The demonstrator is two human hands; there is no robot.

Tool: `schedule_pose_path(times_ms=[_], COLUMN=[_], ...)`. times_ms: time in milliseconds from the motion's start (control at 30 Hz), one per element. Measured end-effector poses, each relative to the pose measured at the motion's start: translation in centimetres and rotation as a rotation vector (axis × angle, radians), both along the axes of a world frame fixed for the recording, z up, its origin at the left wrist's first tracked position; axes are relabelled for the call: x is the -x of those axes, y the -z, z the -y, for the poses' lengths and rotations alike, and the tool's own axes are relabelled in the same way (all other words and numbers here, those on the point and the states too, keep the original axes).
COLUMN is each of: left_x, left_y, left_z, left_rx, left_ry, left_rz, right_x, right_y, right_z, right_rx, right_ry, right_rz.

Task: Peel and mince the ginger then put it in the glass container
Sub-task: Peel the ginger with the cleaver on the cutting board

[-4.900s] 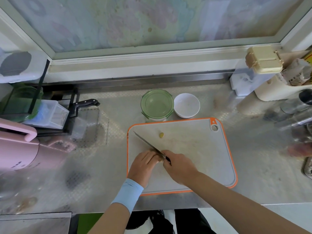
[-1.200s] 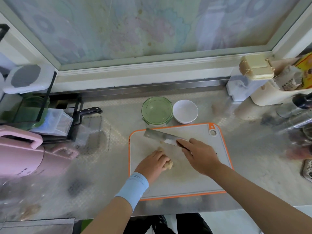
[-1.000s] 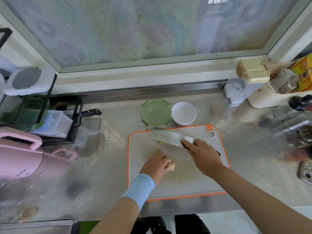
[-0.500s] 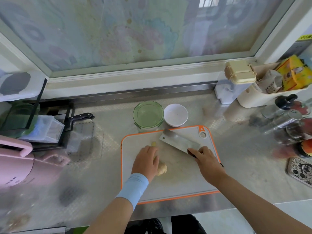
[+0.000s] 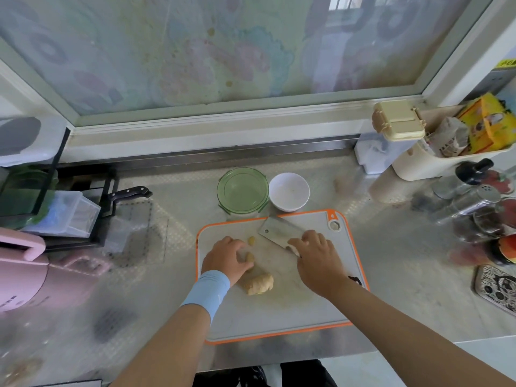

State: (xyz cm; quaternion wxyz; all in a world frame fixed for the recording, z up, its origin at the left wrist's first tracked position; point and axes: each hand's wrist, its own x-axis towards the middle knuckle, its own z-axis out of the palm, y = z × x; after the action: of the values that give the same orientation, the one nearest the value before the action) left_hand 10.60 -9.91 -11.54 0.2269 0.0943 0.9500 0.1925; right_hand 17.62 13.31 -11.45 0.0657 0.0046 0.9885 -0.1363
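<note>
A grey cutting board with an orange rim point(image 5: 279, 311) lies on the steel counter. A large peeled ginger piece point(image 5: 258, 284) rests free at its middle. My left hand point(image 5: 226, 256) lies just left of it, thumb and fingertips closed round a small ginger piece point(image 5: 250, 257). Another small bit point(image 5: 251, 240) sits a little farther back. My right hand point(image 5: 315, 255) holds the cleaver point(image 5: 277, 233) by the handle, fingers reaching onto the blade, which lies flat on the board's far side. The green glass container point(image 5: 243, 191) stands behind the board.
A white bowl point(image 5: 289, 191) stands right of the container. A pink appliance point(image 5: 19, 269) and a rack with a black-handled knife point(image 5: 131, 192) fill the left. A white bin point(image 5: 435, 163) and spice bottles point(image 5: 474, 202) crowd the right. The counter's front edge runs below the board.
My left hand has let go of the large ginger and shifted back to the small piece. The cleaver has turned from cutting edge-down to lying flat at the board's far side.
</note>
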Motion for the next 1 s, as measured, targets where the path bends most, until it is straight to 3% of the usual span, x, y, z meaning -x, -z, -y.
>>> schedule_pose_path(times_ms=[200, 333, 467, 633, 800, 900, 1000], left_x=[0.0, -0.4, -0.3, 3.2, 5.2, 4.6, 3.9], left_y=[-0.2, 0.2, 0.5, 0.5, 1.5, 1.9, 1.9], left_z=[-0.2, -0.5, 0.4, 4.1, 5.7, 6.1, 6.9], left_rx=[0.014, -0.031, -0.216, -0.137, -0.008, -0.039, 0.077], left_ry=[0.029, -0.034, -0.307, -0.618, -0.413, -0.340, -0.207], left_rz=[0.005, -0.002, 0.087, -0.157, -0.079, -0.048, -0.142], right_x=[6.1, 8.0, 9.1, 10.0, 11.2, 12.1, 12.6], right_y=[-0.2, 0.9, 1.4, 1.3, 0.9, 0.9, 1.1], right_z=[6.2, 7.8, 7.8, 9.2, 13.0, 14.5, 15.1], right_rx=[0.059, 0.039, 0.059, 0.103, 0.394, 0.408, 0.317], right_ry=[-0.212, -0.224, -0.211, -0.190, -0.093, -0.083, -0.122], right_rz=[0.185, 0.234, 0.230, 0.267, 0.330, 0.350, 0.327])
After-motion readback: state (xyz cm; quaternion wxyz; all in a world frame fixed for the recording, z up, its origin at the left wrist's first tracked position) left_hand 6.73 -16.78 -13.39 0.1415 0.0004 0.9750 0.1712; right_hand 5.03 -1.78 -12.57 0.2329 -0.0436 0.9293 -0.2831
